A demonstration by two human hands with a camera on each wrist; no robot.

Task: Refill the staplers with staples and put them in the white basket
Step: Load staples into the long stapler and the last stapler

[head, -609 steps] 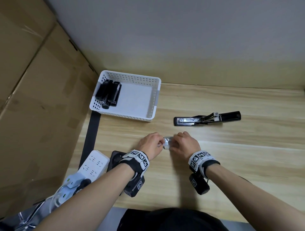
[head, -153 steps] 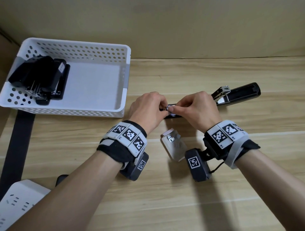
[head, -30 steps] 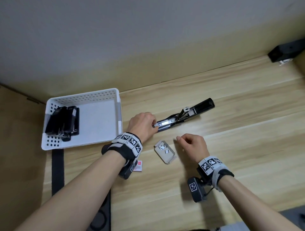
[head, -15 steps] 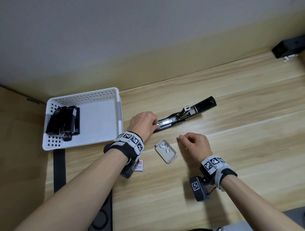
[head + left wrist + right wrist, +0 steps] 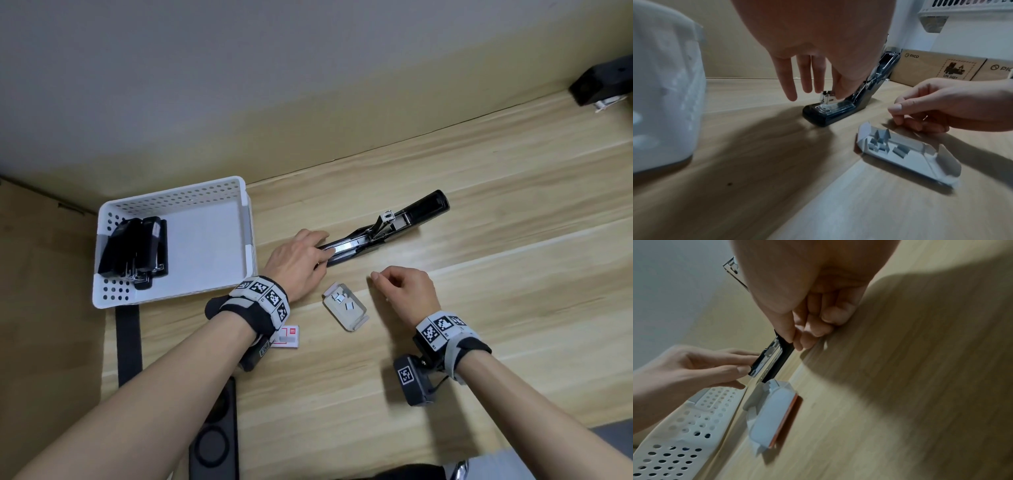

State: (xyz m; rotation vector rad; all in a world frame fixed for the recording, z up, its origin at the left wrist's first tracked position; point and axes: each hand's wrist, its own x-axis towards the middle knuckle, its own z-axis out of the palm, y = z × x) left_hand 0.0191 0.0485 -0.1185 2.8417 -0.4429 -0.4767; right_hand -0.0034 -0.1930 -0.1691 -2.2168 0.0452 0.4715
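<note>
Two hands low over the table (image 5: 496, 308). Left hand (image 5: 298, 260) out on the near tip of the open stapler (image 5: 383, 229), thumb and fingertips (image 5: 842, 87) pinching the metal magazine and pinning it flat. Right hand (image 5: 406, 291) resting on the wood near it, fingers curled, thumb pressed to forefinger. Holding a scrap of staples or nothing at all? Impossible to tell.

Moving outward: silver staples (image 5: 344, 245) lying in the rail, top arm flung back flat along the table. Between the two hands, a cardboard tray (image 5: 346, 310) with only a few loose pieces in it. Just left of the left hand, the white basket (image 5: 245, 205), with black staplers (image 5: 137, 253) stacked against its far-left wall.

Looks like the loading step, nearly finished on this one. Next up, probably: swing the arm over and press it shut onto the magazine, keeping the base steady. Then lift it across into the basket beside the others. Worth minding the row of staples on closing, so as not to jam.
</note>
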